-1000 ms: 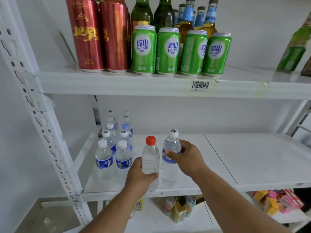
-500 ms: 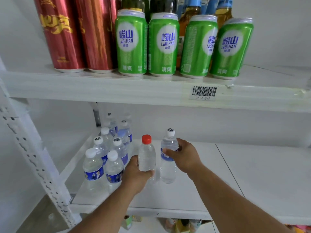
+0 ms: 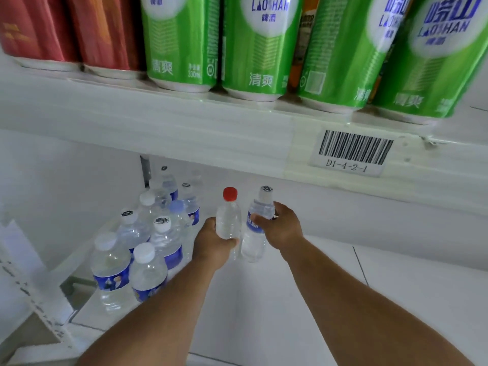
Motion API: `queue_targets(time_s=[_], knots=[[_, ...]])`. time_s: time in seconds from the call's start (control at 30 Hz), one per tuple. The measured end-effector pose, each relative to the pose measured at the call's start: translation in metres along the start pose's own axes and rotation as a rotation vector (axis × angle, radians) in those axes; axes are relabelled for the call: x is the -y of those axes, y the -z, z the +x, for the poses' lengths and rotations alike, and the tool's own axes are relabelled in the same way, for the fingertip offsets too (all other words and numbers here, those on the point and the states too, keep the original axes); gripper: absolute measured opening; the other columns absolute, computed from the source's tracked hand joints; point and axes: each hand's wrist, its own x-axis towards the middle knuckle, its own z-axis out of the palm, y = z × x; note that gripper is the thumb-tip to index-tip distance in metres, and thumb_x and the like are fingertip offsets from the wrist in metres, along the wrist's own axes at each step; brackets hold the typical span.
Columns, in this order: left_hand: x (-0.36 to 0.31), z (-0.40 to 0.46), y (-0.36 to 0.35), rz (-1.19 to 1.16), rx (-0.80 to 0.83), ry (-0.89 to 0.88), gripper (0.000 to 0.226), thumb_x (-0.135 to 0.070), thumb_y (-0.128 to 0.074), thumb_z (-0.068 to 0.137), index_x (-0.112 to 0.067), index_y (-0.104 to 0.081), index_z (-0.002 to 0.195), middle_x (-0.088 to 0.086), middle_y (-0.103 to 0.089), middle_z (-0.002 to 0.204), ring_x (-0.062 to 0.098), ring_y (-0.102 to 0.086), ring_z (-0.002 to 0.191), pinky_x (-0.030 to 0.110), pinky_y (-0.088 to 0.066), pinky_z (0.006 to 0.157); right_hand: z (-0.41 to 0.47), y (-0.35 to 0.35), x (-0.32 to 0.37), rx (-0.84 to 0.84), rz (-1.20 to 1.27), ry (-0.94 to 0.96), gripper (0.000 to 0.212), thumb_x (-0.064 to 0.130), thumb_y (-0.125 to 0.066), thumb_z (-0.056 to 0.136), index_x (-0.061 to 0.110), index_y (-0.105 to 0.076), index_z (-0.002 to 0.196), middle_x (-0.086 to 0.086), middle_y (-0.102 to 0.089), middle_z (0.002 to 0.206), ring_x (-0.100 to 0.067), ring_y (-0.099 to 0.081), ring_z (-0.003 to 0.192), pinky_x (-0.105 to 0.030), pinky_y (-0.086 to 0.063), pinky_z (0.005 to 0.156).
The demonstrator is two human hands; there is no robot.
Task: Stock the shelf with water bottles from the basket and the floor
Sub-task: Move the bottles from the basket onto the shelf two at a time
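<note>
Since the earlier frame both arms have reached deeper under the upper shelf, carrying their bottles toward the rear of the lower shelf (image 3: 303,307); the view itself has closed in, so the green cans (image 3: 260,46) and red cans (image 3: 105,33) above now fill the top of the picture and the barcode label (image 3: 352,151) reads large.

The left hand (image 3: 212,245) grasps the red-capped bottle (image 3: 228,215) around its lower body, fingers curled round it. The right hand (image 3: 281,227) pinches the white-capped bottle (image 3: 257,228) at its shoulder, thumb across the blue label. Both bottles stand upright, side by side and nearly touching, just right of the stocked bottles (image 3: 148,244) grouped at the shelf's left end. Whether either base already rests on the shelf surface cannot be told from this angle; the white-capped one appears close to it.

Judgement: the step in hand is setting down. To do it well, each bottle should be lowered vertically until the base sits flat, tucked against the existing rows without knocking them, and the hands released only once the bottle is steady.

Otherwise the grips and the pairing of the bottles match the earlier frame.
</note>
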Motion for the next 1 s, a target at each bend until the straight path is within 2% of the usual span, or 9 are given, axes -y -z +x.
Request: queue_targets(time_s=[0.13,0.23,0.33,0.4,0.5,0.6,0.7,0.8,1.0], knots=[[0.001,0.032,-0.012,0.009,-0.021,-0.014,0.054,-0.024,-0.085,0.069,-0.024,-0.058,0.116,-0.004,-0.068,0.103,0.021,-0.065,0.093,0.038,-0.056,0.085,0.027,-0.003,-0.005,0.011,-0.061,-0.010,0.020,0.032,-0.078,0.075,0.032,-0.066,0.092,0.008,-0.071,0.092,-0.018,-0.068,0.089,-0.038,-0.056,0.085],[0.005,0.051,-0.018,0.008,-0.045,-0.028,0.048,-0.022,-0.084,0.068,-0.025,-0.057,0.108,-0.009,-0.067,0.094,0.018,-0.064,0.088,0.032,-0.053,0.077,0.040,-0.007,-0.007,0.004,-0.095,0.004,0.022,0.028,-0.079,0.077,0.039,-0.061,0.071,0.018,-0.067,0.080,-0.015,-0.068,0.087,-0.033,-0.056,0.082],[0.010,0.060,-0.023,-0.003,-0.057,-0.044,0.046,-0.022,-0.082,0.067,-0.032,-0.052,0.101,-0.015,-0.062,0.086,0.015,-0.063,0.084,0.026,-0.047,0.070,0.049,-0.013,-0.008,0.027,-0.095,-0.040,0.013,0.030,-0.078,0.078,0.030,-0.067,0.085,0.004,-0.071,0.094,-0.019,-0.068,0.093,-0.037,-0.056,0.087],[0.015,0.065,-0.026,-0.013,-0.053,-0.047,0.047,-0.022,-0.081,0.065,-0.033,-0.052,0.100,-0.011,-0.065,0.092,0.017,-0.064,0.087,0.028,-0.050,0.073,0.054,-0.018,-0.008,0.041,-0.108,-0.052,0.027,0.031,-0.076,0.079,0.018,-0.069,0.102,-0.003,-0.071,0.101,-0.022,-0.067,0.096,-0.040,-0.055,0.090],[0.021,0.070,-0.027,0.001,-0.054,-0.049,0.047,-0.026,-0.081,0.064,-0.034,-0.052,0.100,-0.008,-0.066,0.095,0.017,-0.063,0.087,0.031,-0.052,0.078,0.058,-0.023,-0.007,0.057,-0.126,-0.038,0.032,0.030,-0.074,0.082,0.017,-0.068,0.111,-0.003,-0.070,0.108,-0.022,-0.065,0.100,-0.041,-0.052,0.095],[0.023,0.075,-0.027,0.004,-0.056,-0.055,0.046,-0.023,-0.081,0.066,-0.034,-0.051,0.100,-0.011,-0.064,0.092,0.013,-0.063,0.084,0.025,-0.048,0.071,0.061,-0.026,-0.009,0.068,-0.115,-0.052,0.038,0.031,-0.075,0.083,0.017,-0.066,0.117,-0.004,-0.068,0.113,-0.023,-0.064,0.104,-0.040,-0.051,0.097],[0.022,0.079,-0.029,0.018,-0.056,-0.060,0.045,-0.021,-0.080,0.068,-0.037,-0.049,0.097,-0.014,-0.061,0.087,0.007,-0.060,0.077,0.020,-0.044,0.061,0.063,-0.027,-0.010,0.064,-0.100,-0.065,0.044,0.034,-0.077,0.081,0.016,-0.065,0.119,-0.005,-0.067,0.115,-0.024,-0.064,0.105,-0.040,-0.051,0.096],[0.020,0.081,-0.031,0.043,-0.040,-0.063,0.048,-0.020,-0.081,0.070,-0.037,-0.047,0.099,-0.020,-0.054,0.083,0.008,-0.057,0.078,0.022,-0.045,0.065,0.065,-0.026,-0.011,0.073,-0.096,-0.064,0.047,0.031,-0.076,0.082,0.014,-0.062,0.124,-0.007,-0.065,0.120,-0.026,-0.061,0.111,-0.042,-0.049,0.099],[0.021,0.087,-0.032,0.048,-0.041,-0.044,0.050,-0.018,-0.078,0.073,-0.029,-0.049,0.112,-0.021,-0.052,0.086,0.002,-0.054,0.075,0.022,-0.045,0.061,0.063,-0.023,-0.008,0.109,-0.068,-0.069,0.029,0.016,-0.071,0.085,0.003,-0.067,0.111,-0.016,-0.067,0.114,-0.029,-0.063,0.108,-0.038,-0.050,0.092]])
